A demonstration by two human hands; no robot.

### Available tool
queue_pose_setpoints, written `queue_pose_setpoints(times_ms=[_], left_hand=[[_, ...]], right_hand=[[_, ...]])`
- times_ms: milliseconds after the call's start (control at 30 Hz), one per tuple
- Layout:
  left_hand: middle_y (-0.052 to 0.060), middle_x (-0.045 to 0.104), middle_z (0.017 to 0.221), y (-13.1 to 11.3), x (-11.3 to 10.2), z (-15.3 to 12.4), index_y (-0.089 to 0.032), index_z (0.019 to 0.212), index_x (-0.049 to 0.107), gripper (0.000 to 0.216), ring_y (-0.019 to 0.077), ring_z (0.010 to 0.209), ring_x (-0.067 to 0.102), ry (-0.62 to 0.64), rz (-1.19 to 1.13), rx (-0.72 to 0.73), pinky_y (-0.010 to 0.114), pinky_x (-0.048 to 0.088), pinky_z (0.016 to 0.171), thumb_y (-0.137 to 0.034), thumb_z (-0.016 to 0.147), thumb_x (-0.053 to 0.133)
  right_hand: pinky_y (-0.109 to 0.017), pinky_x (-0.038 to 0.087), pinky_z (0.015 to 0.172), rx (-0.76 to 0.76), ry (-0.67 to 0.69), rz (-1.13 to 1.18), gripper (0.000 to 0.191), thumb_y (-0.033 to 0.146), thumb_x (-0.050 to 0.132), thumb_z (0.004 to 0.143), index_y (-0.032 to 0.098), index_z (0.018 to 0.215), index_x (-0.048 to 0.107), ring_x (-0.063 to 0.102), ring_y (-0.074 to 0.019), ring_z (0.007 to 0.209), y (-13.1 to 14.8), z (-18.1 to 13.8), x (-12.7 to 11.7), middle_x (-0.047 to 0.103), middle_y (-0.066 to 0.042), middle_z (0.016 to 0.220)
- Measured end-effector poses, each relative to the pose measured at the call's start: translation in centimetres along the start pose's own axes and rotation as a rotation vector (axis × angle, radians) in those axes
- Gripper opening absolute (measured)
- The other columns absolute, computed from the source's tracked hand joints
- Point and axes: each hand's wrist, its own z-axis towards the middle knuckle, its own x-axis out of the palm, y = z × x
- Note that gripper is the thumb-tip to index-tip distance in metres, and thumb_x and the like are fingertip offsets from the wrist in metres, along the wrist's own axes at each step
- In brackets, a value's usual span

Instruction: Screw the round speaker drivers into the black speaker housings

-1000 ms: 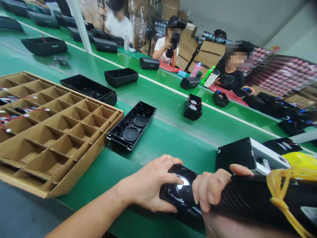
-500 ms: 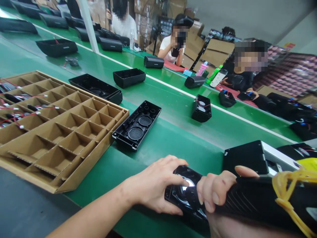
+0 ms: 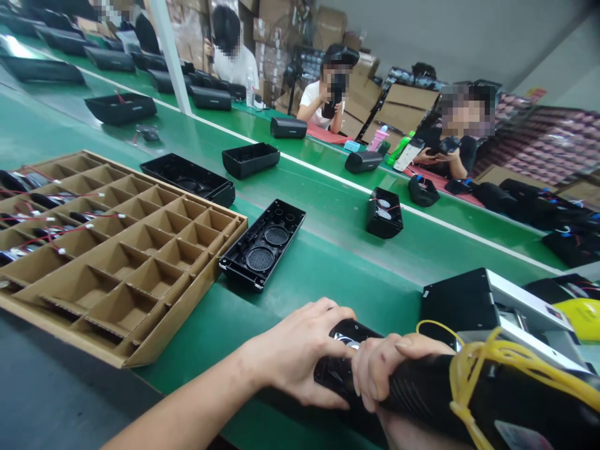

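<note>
My left hand [image 3: 300, 353] grips the near end of a black speaker housing [image 3: 340, 365] that lies on the green belt [image 3: 328, 262] at the bottom centre. My right hand [image 3: 384, 369] is wrapped round the front of a black power tool [image 3: 473, 390], which has yellow cord [image 3: 473, 369] looped on it. The tool's tip is down over the housing, hidden behind my fingers. A second black housing [image 3: 263, 244] with two round grilles lies open on the belt just beyond my hands.
A cardboard divider tray [image 3: 117, 250] with wired parts in its far cells sits at the left. A black and silver box [image 3: 487, 303] stands at the right. More black housings [image 3: 187, 178] dot the belt. Several people sit along its far side.
My right hand and the tool have shifted left and lower over the housing, covering its shiny round part. The view has tilted slightly; my left hand keeps its grip.
</note>
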Motion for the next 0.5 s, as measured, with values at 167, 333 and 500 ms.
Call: queue_pose_setpoints(times_ms=[167,333,500], left_hand=[[0.008,0.057,0.141,0.1,0.3,-0.1,-0.032,0.119,0.079,0.053,0.0311,0.122,0.055,-0.002,0.006,-0.003,0.044,0.052,0.107,-0.054,0.074,0.094],[0.007,0.056,0.146,0.0,0.3,-0.3,-0.031,0.12,0.076,0.055,0.0309,0.125,0.056,-0.013,0.0,-0.015,0.045,0.05,0.111,-0.052,0.072,0.095],[0.011,0.044,0.163,-0.3,0.4,-0.7,-0.037,0.15,0.057,0.083,0.0417,0.143,0.046,0.037,0.009,-0.119,0.062,0.043,0.119,-0.058,0.076,0.09]], right_hand=[[-0.036,0.057,0.051,-0.003,0.022,-0.033,0.074,0.09,0.057,0.085,0.02,0.108,0.072,0.063,-0.0201,0.062,0.2,0.2,0.3,0.067,-0.005,0.081],[-0.038,0.065,0.079,0.034,0.013,-0.104,0.039,0.05,0.068,0.104,0.02,0.128,0.067,0.071,-0.0222,0.097,0.1,-0.2,-0.7,0.07,-0.009,0.118],[-0.047,0.065,0.088,0.0,-0.024,-0.141,0.044,0.046,0.071,0.102,0.019,0.136,0.064,0.069,-0.0271,0.11,1.9,0.7,-2.3,0.067,-0.012,0.13]])
